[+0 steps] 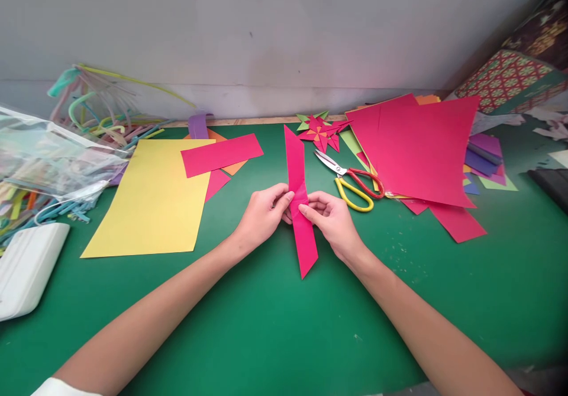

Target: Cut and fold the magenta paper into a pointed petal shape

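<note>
both sets of fingers (306, 209) are pinched shut on the middle of a long pink paper strip (298, 165), thumbs on top, meeting almost tip to tip. my left hand (262, 213) grips the strip's left edge and my right hand (331, 218) its right edge, right at a kink where the paper bends. i judge the step in hand to be a fold across the strip's waist; the next move seems to call for pressing that crease flat and keeping the two halves lined up, without tearing at the pinch.

the strip is bright pink, narrow, cut to slanted points at both ends, one end pointing away toward the wall, the other toward me, lying low over the green desk (266, 325). just beyond my right hand lie scissors (350, 183) with red and yellow handles, near a stack of pink sheets (417, 147). a yellow sheet (151, 200) lies well to the left, and a folded paper star (320, 131) sits by the wall.
</note>
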Action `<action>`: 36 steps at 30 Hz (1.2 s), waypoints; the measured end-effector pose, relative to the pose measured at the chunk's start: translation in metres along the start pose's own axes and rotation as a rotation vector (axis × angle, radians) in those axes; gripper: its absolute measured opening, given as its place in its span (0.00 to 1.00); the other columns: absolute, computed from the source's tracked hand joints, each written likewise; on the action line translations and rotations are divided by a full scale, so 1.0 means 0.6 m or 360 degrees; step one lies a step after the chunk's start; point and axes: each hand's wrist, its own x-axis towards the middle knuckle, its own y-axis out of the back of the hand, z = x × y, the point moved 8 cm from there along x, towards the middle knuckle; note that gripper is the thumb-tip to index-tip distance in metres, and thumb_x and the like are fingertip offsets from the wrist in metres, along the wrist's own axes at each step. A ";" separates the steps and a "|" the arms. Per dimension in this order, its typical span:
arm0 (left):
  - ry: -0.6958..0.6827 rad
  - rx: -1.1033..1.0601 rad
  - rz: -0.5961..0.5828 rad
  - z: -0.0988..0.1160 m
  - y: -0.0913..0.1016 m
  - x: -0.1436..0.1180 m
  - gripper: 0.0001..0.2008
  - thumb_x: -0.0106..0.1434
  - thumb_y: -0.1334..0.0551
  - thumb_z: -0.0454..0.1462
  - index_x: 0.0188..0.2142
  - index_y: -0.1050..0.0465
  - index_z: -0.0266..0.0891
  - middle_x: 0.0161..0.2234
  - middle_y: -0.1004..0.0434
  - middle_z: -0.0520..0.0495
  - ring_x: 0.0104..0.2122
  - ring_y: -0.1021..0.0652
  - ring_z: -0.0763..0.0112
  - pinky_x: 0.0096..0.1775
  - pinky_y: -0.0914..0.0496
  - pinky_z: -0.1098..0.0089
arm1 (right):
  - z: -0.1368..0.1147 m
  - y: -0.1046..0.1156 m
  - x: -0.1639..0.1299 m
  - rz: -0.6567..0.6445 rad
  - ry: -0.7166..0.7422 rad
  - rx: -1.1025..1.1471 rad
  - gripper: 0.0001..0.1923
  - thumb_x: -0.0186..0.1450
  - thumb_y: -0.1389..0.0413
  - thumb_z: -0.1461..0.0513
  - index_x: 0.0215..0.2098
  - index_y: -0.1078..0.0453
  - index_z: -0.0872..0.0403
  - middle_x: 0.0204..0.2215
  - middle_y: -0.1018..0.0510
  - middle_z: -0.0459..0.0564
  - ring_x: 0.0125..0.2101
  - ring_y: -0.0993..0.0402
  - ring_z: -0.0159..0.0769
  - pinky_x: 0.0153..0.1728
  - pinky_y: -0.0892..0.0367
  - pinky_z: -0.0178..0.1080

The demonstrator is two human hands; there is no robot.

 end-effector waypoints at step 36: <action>0.0030 -0.0180 -0.0002 -0.006 -0.031 -0.016 0.07 0.70 0.36 0.41 0.42 0.28 0.40 0.35 0.25 0.51 0.36 0.25 0.69 0.39 0.32 0.70 | -0.017 0.023 0.007 0.0093 0.0005 0.0491 0.07 0.62 0.32 0.61 0.38 0.22 0.51 0.21 0.39 0.37 0.19 0.55 0.26 0.20 0.55 0.35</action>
